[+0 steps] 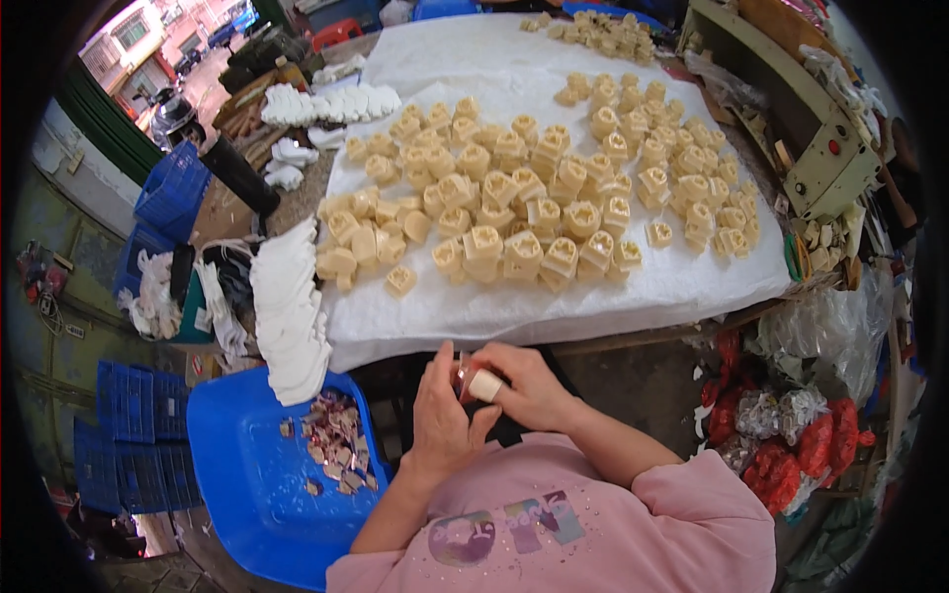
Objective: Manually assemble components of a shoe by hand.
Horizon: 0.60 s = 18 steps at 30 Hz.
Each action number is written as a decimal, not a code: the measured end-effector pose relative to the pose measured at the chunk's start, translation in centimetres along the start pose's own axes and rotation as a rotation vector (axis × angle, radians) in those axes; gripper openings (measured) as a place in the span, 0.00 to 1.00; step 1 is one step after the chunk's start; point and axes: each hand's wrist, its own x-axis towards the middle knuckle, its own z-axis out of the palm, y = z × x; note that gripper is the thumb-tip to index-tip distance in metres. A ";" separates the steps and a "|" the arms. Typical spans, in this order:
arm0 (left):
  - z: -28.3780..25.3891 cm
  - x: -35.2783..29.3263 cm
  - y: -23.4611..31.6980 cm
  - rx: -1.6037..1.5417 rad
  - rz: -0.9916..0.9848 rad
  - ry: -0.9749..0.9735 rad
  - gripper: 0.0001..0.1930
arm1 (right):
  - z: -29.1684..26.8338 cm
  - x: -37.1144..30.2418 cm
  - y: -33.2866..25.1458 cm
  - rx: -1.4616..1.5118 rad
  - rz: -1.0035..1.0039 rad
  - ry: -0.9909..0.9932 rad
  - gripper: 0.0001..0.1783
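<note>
Both my hands meet in front of my body, just below the table's front edge. My left hand (440, 415) has its fingers raised and curled against a small reddish, shiny piece (461, 376). Closed beside it, my right hand (534, 387) has a small cream block-like piece (484, 385) at its fingertips. Whether the two pieces are joined cannot be made out, since the fingers cover much of them. Many hollow cream moulded parts (521, 254) lie on the white cloth (415, 326) beyond my hands.
A blue tub (237, 494) with reddish and beige scraps stands at my left. Overlapping white flat pieces (289, 306) line the table's left edge. A black cylinder (240, 176) leans behind them. Right of the table are a pale green machine (830, 163) and red plastic bags (781, 474).
</note>
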 end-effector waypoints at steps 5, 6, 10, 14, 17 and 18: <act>-0.6 1.4 1.1 -0.337 -0.288 -0.023 0.23 | -1.3 0.1 1.1 0.004 -0.151 0.093 0.12; -0.7 1.7 1.2 -0.415 -0.326 -0.030 0.23 | -1.6 0.3 1.4 0.100 -0.086 0.055 0.14; -1.4 2.8 2.0 -0.352 -0.281 -0.063 0.22 | -2.4 1.6 2.2 0.684 0.277 -0.083 0.12; -2.1 3.3 2.3 -0.194 -0.146 -0.083 0.21 | -4.0 2.5 3.5 0.620 0.187 -0.333 0.09; -2.1 3.3 2.0 -0.204 -0.178 -0.099 0.21 | -3.5 3.0 1.9 0.122 -0.119 -0.178 0.10; -1.9 3.5 1.7 -0.203 -0.182 -0.101 0.21 | -3.4 3.2 1.4 0.000 -0.118 -0.137 0.08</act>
